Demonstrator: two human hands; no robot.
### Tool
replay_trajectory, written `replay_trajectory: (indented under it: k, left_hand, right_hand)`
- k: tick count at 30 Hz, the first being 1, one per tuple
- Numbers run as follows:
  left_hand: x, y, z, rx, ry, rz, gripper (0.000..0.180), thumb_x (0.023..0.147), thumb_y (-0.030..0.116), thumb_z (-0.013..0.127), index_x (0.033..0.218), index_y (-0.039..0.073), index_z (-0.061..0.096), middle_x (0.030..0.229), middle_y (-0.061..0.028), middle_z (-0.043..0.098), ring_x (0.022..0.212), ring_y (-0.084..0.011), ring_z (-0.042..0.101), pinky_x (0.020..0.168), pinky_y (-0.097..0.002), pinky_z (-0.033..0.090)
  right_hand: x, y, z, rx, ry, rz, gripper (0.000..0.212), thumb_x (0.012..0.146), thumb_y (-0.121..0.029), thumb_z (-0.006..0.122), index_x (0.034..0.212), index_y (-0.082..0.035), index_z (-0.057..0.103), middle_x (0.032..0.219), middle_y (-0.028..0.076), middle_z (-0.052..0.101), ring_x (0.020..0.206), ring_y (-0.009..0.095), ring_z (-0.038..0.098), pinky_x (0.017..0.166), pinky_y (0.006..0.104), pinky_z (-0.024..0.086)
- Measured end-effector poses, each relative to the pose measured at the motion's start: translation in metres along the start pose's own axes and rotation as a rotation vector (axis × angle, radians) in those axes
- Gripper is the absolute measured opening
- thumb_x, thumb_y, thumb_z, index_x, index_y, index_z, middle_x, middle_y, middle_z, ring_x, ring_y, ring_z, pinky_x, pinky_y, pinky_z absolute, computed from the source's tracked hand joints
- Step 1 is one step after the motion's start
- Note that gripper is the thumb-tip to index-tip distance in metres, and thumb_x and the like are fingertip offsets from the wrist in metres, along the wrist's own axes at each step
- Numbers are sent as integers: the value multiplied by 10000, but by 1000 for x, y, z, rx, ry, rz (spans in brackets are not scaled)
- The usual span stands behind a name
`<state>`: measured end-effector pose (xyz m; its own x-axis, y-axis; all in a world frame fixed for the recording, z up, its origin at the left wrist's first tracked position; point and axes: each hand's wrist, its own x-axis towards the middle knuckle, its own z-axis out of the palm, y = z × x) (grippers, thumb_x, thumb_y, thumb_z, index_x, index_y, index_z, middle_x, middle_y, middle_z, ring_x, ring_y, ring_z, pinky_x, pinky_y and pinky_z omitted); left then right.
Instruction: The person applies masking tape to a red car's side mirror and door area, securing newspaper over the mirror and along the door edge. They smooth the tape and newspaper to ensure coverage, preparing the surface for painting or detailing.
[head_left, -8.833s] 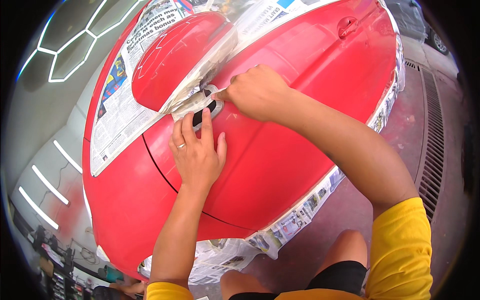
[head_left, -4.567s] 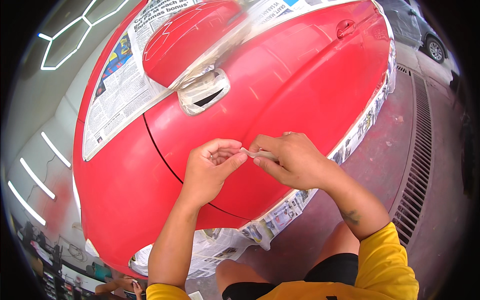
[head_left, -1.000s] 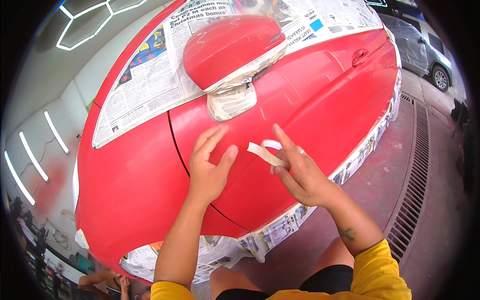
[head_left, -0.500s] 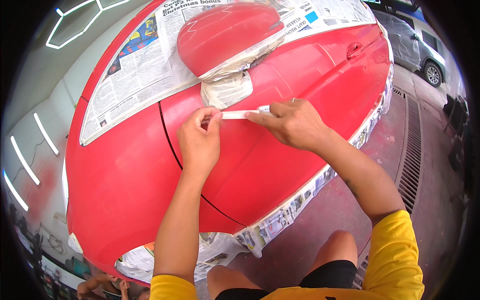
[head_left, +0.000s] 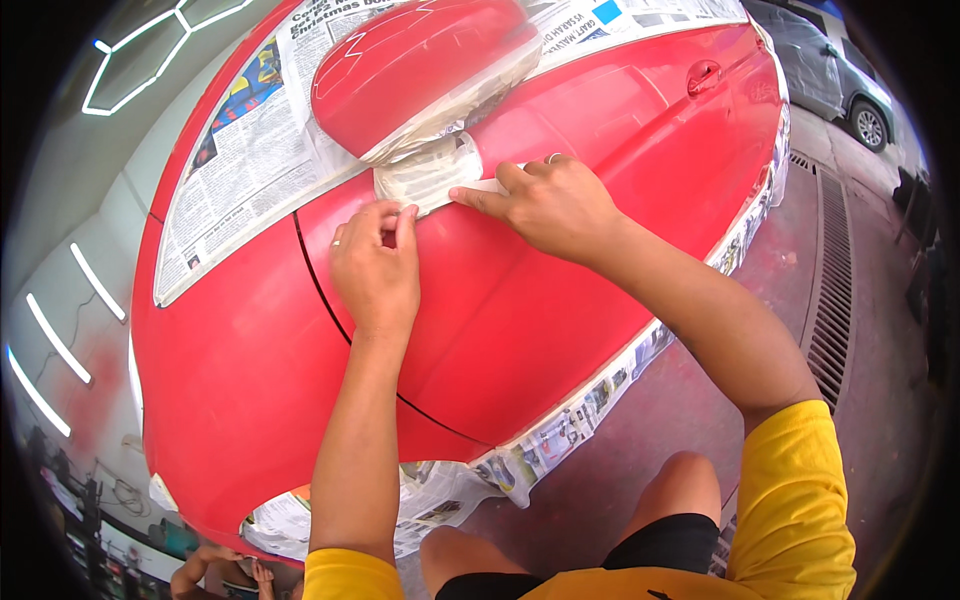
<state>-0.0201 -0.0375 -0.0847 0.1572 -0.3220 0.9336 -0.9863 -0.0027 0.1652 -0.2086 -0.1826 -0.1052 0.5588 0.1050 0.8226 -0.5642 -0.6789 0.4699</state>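
Note:
A strip of pale masking tape runs between my two hands, along the lower edge of the paper-wrapped mirror base. My left hand pinches its free end between thumb and fingers, close over the red car door. Gripped in my right hand is the other end of the tape, with the index finger stretched along it; the roll is mostly hidden by the fingers. Above the base juts the red side mirror, its lower rim edged with masking.
Newspaper covers the windows, and more masking paper hangs along the sill. A floor grate runs at right. Far right stands a car under plastic sheeting. Another person's arm shows at the lower left.
Both hands have moved up and slightly left with the tape, from the bare door panel to the mirror base's lower edge. The view has shifted a little.

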Motion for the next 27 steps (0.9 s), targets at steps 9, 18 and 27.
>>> replay_trajectory:
  k: [9,18,27]
  left_hand:
    - [-28,2,16,620,-64,595,718,916,446,817,1550,189,601,1414,-122,542,1291,-340,502,993,-479,435]
    - [-33,12,40,786,-137,507,759,940,524,783,1605,236,555,1469,-194,417,1343,-424,392,1016,-523,420]
    - [-16,2,26,489,31,477,464,935,385,849,1344,176,783,1320,-150,520,1247,-344,459,997,-492,422]
  right_hand:
    - [0,12,10,74,51,-44,444,953,-184,646,1384,-237,741,912,25,687,844,193,735,755,361,604]
    - [-16,-19,12,303,92,206,209,920,-167,679,1083,-49,737,908,87,730,867,267,767,770,391,612]
    - [-207,-186,-73,997,40,712,370,902,4,771,1261,-83,806,772,107,660,648,274,641,643,433,567]
